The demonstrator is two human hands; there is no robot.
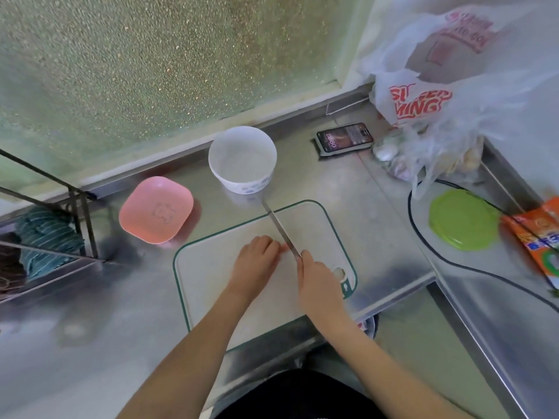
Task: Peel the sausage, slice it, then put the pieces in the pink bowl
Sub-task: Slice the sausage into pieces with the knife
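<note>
A white cutting board (211, 267) with a green rim was laid on the steel counter (348, 192), and both hands were held over its middle. The left hand (255, 261) was pressed down on the sausage (283, 247), its fingers curled over it, so that only a small pink end could be seen at the fingertips, at about 3 o'clock of that hand; how firmly it was gripped could not be told. The right hand (317, 278) was wrapped round the handle of a knife (279, 226), the grip fully closed on it, and the blade was pointed toward 11 o'clock, set against the exposed end of the sausage just beside the left fingertips.

The pink bowl (156, 209) was placed on the counter at 10 o'clock of the board, apart from it. A white bowl (242, 158) was seen at 12 o'clock, just beyond the knife tip. A phone (344, 138) was laid farther back at 1 o'clock, beside plastic bags (423, 95). A green lid (464, 219) and an orange packet (535, 237) were found at 3 o'clock. A metal rack (60, 213) stood at 9 o'clock.
</note>
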